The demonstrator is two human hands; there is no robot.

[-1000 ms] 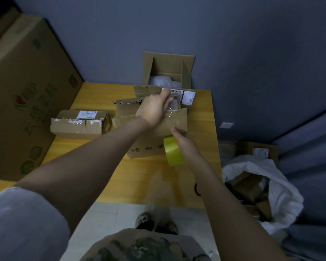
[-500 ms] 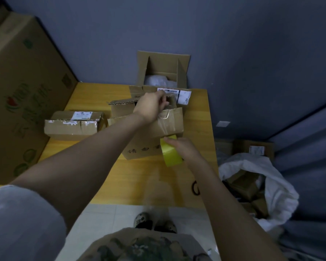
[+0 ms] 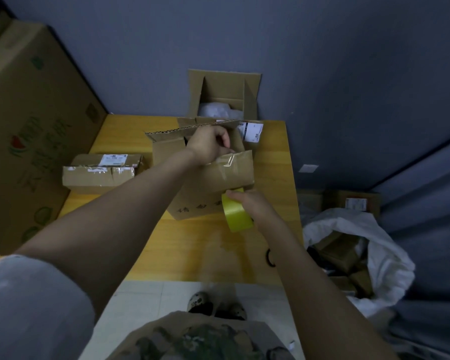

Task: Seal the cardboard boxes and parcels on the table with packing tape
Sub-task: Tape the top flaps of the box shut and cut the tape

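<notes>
Two hands are at work on one open cardboard box (image 3: 208, 201), which stands mid-desk with its flaps up.

Left hand (image 3: 209, 146): grip narrow, fingers curled, pinching the free end of the tape strip (image 3: 228, 162) at the upper edge of the near flap.
Right hand (image 3: 250, 203): grip wrapped round the yellow tape roll (image 3: 236, 213), held low at the box's front face. Cannot tell whether the roll touches the board.

Step in hand (judged): anchoring a length of tape on the near flap. The flaps are not yet folded down, so this box is unsealed.

Next move likely calls for even tension between the two hands and the strip end pressed flat. The flaps should be folded shut before tape crosses the seam. Risk: the thin film may wrinkle or stick to itself.

Materials:
- Box: brown corrugated board, matt. The fluted edge shows on the raised far flap (image 3: 192, 129), and dark printed characters run along the front.
- Strip: looks clear and glossy.
- Roll: smooth yellow cylinder.
- Desk (image 3: 192, 245): yellowish wood grain.

Also noted: a flat parcel (image 3: 99, 175) lies to the left, well apart. It has a white label and tape across it, and appears sealed. A second open box (image 3: 224, 84) stands at the far edge against the wall.
</notes>
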